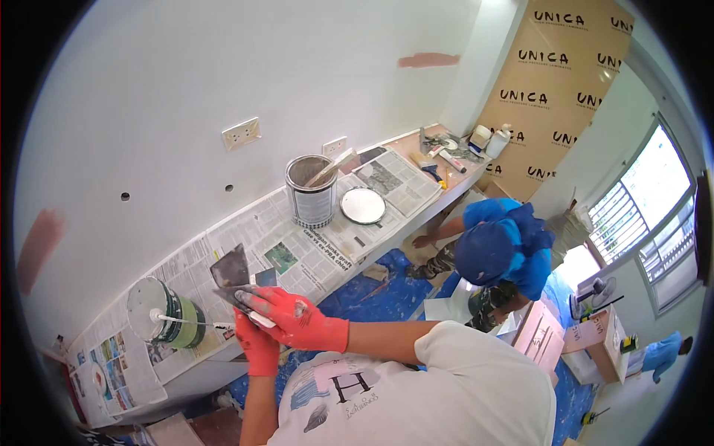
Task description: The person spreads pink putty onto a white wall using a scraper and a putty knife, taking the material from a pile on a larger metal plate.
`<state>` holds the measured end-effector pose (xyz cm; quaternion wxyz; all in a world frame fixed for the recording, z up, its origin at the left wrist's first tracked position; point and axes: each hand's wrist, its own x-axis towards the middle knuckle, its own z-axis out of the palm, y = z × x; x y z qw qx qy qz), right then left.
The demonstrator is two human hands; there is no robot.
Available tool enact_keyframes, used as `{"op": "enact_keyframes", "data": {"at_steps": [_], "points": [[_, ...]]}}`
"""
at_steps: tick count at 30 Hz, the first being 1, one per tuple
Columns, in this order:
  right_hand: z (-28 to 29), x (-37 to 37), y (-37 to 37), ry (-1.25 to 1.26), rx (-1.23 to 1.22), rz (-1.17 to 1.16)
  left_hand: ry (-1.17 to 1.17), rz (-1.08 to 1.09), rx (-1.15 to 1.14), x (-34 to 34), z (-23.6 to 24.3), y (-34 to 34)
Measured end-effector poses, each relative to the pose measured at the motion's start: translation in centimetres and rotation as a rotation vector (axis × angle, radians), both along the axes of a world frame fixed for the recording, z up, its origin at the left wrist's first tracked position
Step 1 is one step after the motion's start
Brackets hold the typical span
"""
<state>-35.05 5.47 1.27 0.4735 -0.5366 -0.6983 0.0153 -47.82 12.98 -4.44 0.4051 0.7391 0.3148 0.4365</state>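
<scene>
My right hand [297, 318], in a red coated glove smudged grey, is closed on a putty knife [232, 296] with a pale handle. My left hand [256, 346], also gloved, is closed below it, apparently on the broad, putty-smeared blade tool [230, 266] that rises behind; its grip is mostly hidden. The two hands and blades are close together over a newspaper-covered ledge [279, 258]. Left of them stands a green paint can [178, 327] with a pale stick across it. Beyond them are an open metal can [311, 204] holding a stick and a round lid [363, 205].
Brushes, tubes [446, 160] and bottles [500, 141] lie or stand at the ledge's far end. A co-worker [506, 245] in blue bends right beside the ledge; another person [662, 353] is farther right. Cartons [595, 334] sit on blue floor sheeting [357, 290]. The wall [149, 111] borders the ledge.
</scene>
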Motion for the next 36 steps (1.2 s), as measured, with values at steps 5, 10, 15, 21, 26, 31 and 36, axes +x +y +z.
{"op": "enact_keyframes", "data": {"at_steps": [5,10,15,21,26,31,36], "points": [[-3.4,2.6,3.2,-0.072,-0.058,-0.293,0.253,0.097,0.263,0.1,-1.9,-1.4],[-3.1,-1.1,3.2,0.275,0.068,-0.104,-0.057,0.079,-0.101,-0.5,-2.8,1.2],[-5.8,2.9,3.8,-0.117,0.02,-0.325,0.238,-0.042,-0.237,0.3,0.3,-0.5],[-4.4,2.1,4.9,-0.295,0.196,-0.018,0.242,0.107,0.349,-3.1,-9.2,0.8],[-11.0,9.2,7.7,0.693,-0.447,-0.051,0.398,0.122,0.004,-4.5,-3.0,-1.6],[-9.9,9.4,5.9,1.819,-0.771,0.177,0.408,0.171,0.208,-5.8,-3.7,-2.5],[-11.0,5.2,3.0,1.618,-0.975,0.362,0.525,0.05,0.087,-3.7,-5.6,-0.7]]}}
